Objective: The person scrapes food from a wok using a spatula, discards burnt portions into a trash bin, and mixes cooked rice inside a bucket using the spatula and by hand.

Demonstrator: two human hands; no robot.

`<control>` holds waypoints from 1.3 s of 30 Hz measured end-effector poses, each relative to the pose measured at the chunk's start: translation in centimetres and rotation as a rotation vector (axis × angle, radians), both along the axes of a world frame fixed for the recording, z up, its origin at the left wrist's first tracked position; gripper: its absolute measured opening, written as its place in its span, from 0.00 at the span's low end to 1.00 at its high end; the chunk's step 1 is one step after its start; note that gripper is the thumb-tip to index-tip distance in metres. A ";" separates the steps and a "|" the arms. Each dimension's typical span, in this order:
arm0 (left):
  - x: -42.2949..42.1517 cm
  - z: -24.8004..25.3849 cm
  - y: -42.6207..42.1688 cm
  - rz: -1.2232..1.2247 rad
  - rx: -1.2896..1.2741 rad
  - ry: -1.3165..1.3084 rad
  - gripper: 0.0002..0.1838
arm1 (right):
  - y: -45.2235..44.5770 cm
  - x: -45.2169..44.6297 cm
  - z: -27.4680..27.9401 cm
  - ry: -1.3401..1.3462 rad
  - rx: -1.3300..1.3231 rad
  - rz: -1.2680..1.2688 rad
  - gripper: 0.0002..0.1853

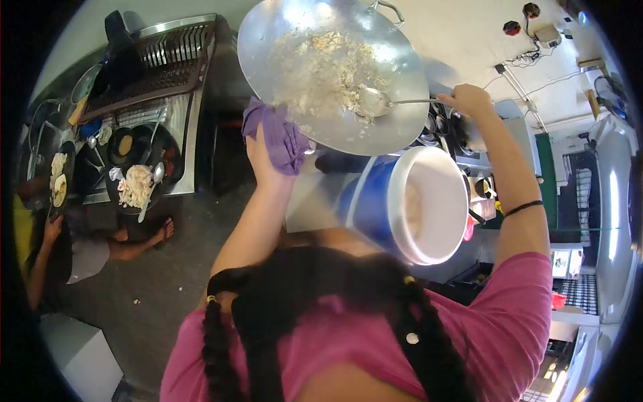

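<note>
A wide metal wok point(402, 127) is tilted toward me, with loose rice point(321, 67) spread over its inside. My left hand point(260, 153) is closed on the wok's near left edge through a folded purple cloth point(284, 144); whether a handle lies under the cloth is hidden. In my right hand point(470, 102) is the long handle of a large metal spoon point(373, 102), its bowl resting among the rice. Just below the wok stands a blue and white bucket point(375, 201), with something pale inside.
At left, a sink counter point(191, 144) carries a dish rack point(151, 63) and a dark pan point(171, 181) with food scraps and a spoon. A person's hand point(53, 228) holds a plate of food beside it. Pots point(472, 137) sit behind the bucket at right.
</note>
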State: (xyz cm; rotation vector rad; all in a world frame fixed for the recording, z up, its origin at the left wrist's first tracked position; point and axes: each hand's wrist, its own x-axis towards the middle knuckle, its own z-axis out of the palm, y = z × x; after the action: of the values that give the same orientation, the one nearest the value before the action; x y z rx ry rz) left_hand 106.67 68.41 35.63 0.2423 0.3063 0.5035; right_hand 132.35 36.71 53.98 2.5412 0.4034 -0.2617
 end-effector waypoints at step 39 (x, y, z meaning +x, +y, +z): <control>0.5 0.2 1.2 0.007 0.214 0.055 0.22 | 9.1 0.4 -4.1 -0.234 0.230 0.309 0.39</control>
State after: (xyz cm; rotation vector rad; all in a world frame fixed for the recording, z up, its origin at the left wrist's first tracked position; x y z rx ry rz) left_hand 107.17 69.63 35.80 0.4635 0.3068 0.5373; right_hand 132.75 45.81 49.86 2.6407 0.7588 0.2077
